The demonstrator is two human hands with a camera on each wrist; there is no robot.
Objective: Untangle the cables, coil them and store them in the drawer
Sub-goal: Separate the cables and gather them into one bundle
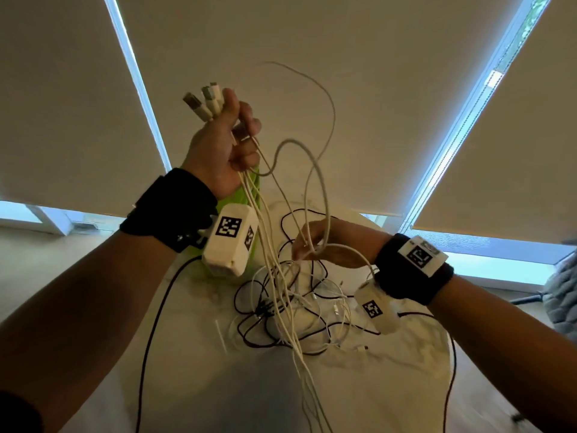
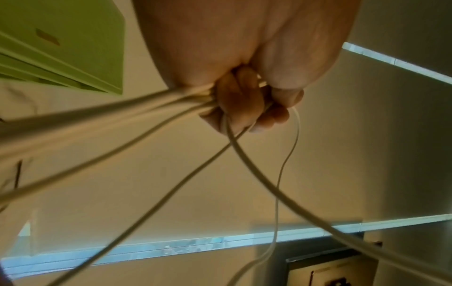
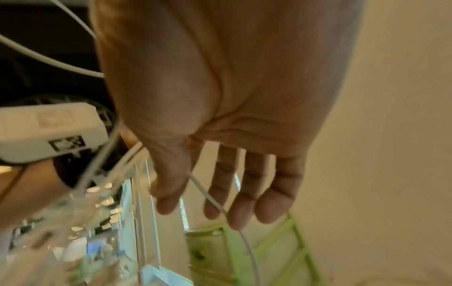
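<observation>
My left hand [image 1: 224, 142] is raised high and grips a bunch of white cables, with their USB plugs [image 1: 204, 103] sticking out above the fist. In the left wrist view the fingers [image 2: 234, 100] are curled round the white cables [image 2: 276, 191]. The strands hang down into a tangle of white and black cables [image 1: 290, 307] on the white table [image 1: 390, 385]. My right hand [image 1: 307, 242] is lower, among the hanging loops. Its fingers [image 3: 220, 193] are nearly straight, and one white cable [image 3: 210, 197] runs between them.
A green drawer unit [image 1: 239, 198] stands on the table behind my left wrist, seen also as the green drawer unit [image 2: 61, 48] and the green drawer unit [image 3: 269, 251]. Closed blinds fill the background. A grey chair [image 1: 562, 292] is at the far right.
</observation>
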